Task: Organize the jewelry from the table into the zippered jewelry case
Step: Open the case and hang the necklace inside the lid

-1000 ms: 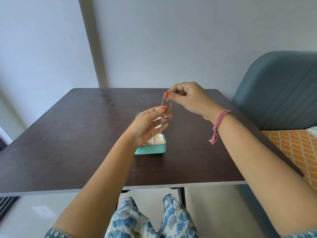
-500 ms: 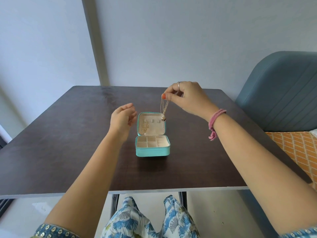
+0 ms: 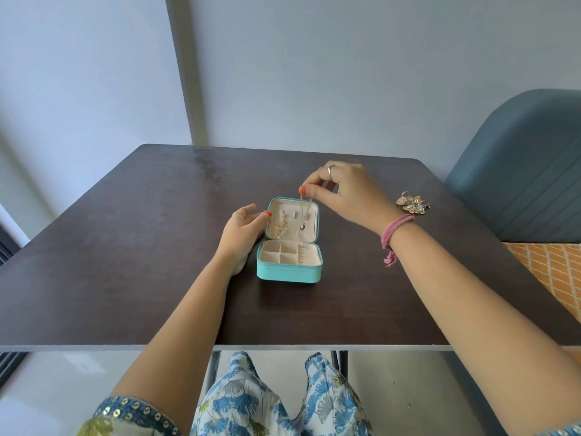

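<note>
A small teal zippered jewelry case stands open in the middle of the dark table, its lid upright. My right hand pinches a thin gold necklace at the lid's top edge, and the chain with its pendant hangs down against the cream lining. Another gold chain piece hangs on the lid's left side. My left hand rests against the left edge of the lid, thumb touching it. The divided tray below looks bare.
A cluster of earrings lies on the dark table to the right, behind my right wrist. A blue padded seat back and an orange patterned cushion stand at the right. The wall is close behind the table.
My left hand let go of the necklace and dropped to the lid's left edge. My right hand lowered the necklace to the lid. The view tilted down, bringing the earrings into sight.
</note>
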### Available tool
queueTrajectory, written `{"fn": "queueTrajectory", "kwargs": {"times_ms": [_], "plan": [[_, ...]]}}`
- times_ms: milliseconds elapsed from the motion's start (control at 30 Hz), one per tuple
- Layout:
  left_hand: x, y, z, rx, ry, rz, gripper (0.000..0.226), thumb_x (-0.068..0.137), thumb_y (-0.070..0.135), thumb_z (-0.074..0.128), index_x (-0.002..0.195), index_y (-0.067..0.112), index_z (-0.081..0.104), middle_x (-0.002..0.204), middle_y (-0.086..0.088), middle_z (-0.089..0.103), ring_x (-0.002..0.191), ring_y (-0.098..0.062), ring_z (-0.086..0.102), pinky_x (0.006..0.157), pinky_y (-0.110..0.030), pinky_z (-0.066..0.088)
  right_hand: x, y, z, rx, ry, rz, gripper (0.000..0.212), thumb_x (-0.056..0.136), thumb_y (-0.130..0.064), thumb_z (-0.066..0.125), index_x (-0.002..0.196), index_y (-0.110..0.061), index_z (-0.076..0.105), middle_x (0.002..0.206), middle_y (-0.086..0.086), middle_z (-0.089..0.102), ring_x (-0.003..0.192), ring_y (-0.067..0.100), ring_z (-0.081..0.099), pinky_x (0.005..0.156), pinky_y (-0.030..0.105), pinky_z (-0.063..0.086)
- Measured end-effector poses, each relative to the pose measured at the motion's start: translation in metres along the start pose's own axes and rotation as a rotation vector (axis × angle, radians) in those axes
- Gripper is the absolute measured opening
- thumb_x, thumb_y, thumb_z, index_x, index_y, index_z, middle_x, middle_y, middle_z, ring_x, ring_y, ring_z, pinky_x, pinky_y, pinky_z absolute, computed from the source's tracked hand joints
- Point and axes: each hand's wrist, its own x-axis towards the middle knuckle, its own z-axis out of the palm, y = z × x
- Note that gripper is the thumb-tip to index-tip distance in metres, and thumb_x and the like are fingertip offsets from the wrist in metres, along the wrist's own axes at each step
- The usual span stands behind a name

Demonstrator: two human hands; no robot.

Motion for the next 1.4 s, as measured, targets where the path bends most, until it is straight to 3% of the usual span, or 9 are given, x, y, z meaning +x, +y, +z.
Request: {"fn": "queueTrajectory", "kwargs": {"times_ms": [133,300,400,533,700,867,1033,1233,1400], "plan": [[0.000,0.001,0.004,0.119,0.040,0.032,0.056,0.090,0.029,0.065,0.138,0.011,0.044,0.115,0.001,0.067,0.097,-0.012,0.067,0.085,-0.032,0.057,-0.001,0.001,0.007,-0.012,-0.023,0.001,0.020,0.087,-0.043,0.061,0.088,-0.029,0.075,0.083,-0.006,0.066,0.077,0.011,0.060,0.077,0.047,0.050],[0.001,-0.002,-0.003,-0.095,-0.019,0.010,0.065,0.086,0.012,0.070,0.142,0.004,0.037,0.107,-0.008,0.071,0.098,-0.023,0.070,0.092,-0.043,0.054,-0.004,0.001,0.011,-0.027,-0.045,0.001,0.019,0.089,-0.040,0.061,0.089,-0.027,0.075,0.084,-0.006,0.065,0.078,0.012,0.059,0.081,0.049,0.049],[0.000,0.000,-0.004,-0.202,-0.074,0.025,0.057,0.087,0.005,0.066,0.138,0.002,0.040,0.104,-0.010,0.071,0.096,-0.024,0.069,0.089,-0.039,0.055,-0.007,0.000,0.016,-0.043,-0.061,-0.018,0.018,0.089,-0.038,0.063,0.089,-0.025,0.075,0.084,-0.006,0.064,0.077,0.012,0.057,0.080,0.048,0.049],[0.000,-0.001,-0.008,-0.263,-0.134,0.043,0.048,0.087,0.005,0.066,0.132,0.002,0.051,0.110,-0.016,0.068,0.102,-0.028,0.067,0.095,-0.044,0.052,-0.008,-0.001,0.024,-0.104,-0.044,-0.044,0.018,0.089,-0.038,0.064,0.093,-0.025,0.075,0.091,-0.004,0.058,0.083,0.011,0.053,0.081,0.044,0.047],[-0.002,0.000,-0.010,-0.310,-0.168,0.089,0.035,0.086,0.001,0.064,0.121,0.004,0.061,0.101,-0.008,0.073,0.095,-0.021,0.069,0.080,-0.031,0.057,-0.003,0.005,0.031,-0.272,0.018,-0.077,0.020,0.089,-0.039,0.064,0.096,-0.024,0.075,0.093,-0.002,0.048,0.092,0.018,0.049,0.080,0.041,0.042],[-0.001,-0.001,-0.010,-0.326,-0.181,0.100,0.026,0.085,-0.003,0.063,0.110,0.005,0.067,0.097,-0.007,0.074,0.093,-0.019,0.068,0.081,-0.032,0.056,0.002,0.014,0.034,-0.394,0.083,-0.154,0.017,0.085,-0.037,0.067,0.089,-0.024,0.077,0.092,0.003,0.055,0.082,0.022,0.051,0.067,0.037,0.041],[-0.002,-0.001,-0.010,-0.337,-0.190,0.095,0.023,0.085,-0.003,0.063,0.105,0.006,0.069,0.096,-0.006,0.074,0.093,-0.021,0.067,0.088,-0.036,0.054,-0.002,0.025,0.040,-0.453,0.147,-0.272,0.013,0.086,-0.035,0.068,0.087,-0.025,0.076,0.092,0.002,0.059,0.075,0.020,0.054,0.066,0.033,0.035],[-0.003,0.001,-0.012,-0.315,-0.196,0.084,0.023,0.086,0.000,0.064,0.108,0.006,0.068,0.101,-0.008,0.073,0.098,-0.024,0.068,0.091,-0.039,0.054,-0.006,0.031,0.047,-0.371,0.212,-0.262,0.014,0.083,-0.033,0.072,0.090,-0.022,0.076,0.093,0.003,0.061,0.074,0.020,0.057,0.066,0.036,0.046],[-0.003,0.002,-0.011,-0.310,-0.197,0.083,0.022,0.086,0.001,0.064,0.107,0.007,0.068,0.101,-0.007,0.074,0.099,-0.025,0.068,0.090,-0.039,0.055,0.004,0.021,0.042,-0.068,0.142,-0.018,0.018,0.078,-0.027,0.078,0.088,-0.018,0.066,0.096,-0.002,0.057,0.082,0.015,0.058,0.072,0.029,0.051]]}}
